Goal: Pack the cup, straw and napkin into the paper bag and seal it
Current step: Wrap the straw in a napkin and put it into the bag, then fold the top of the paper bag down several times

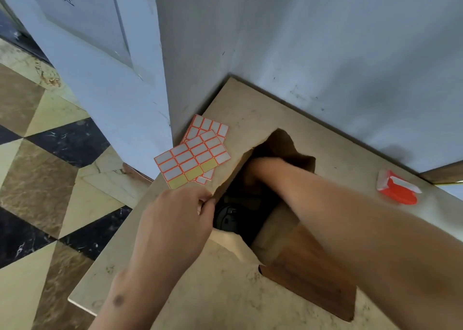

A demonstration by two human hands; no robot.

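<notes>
Head view: packing is being carried out, the paper bag (275,232) rim being pinched by the left hand (175,219), the right hand (255,174) buried inside, grip indiscernible, dark cup (226,218) lid showing, sealing outstanding.

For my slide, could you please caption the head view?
Left hand holds paper bag open; right arm reaches inside.

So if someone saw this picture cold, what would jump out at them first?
Probably the right arm plunged into the open paper bag in the middle of the table, its hand hidden inside, while the left hand pinches the bag's near-left rim to hold the mouth open. Next, the bright orange-bordered sticker sheets lying just left of the bag, and a small red-and-white packet near the wall on the right.
</notes>
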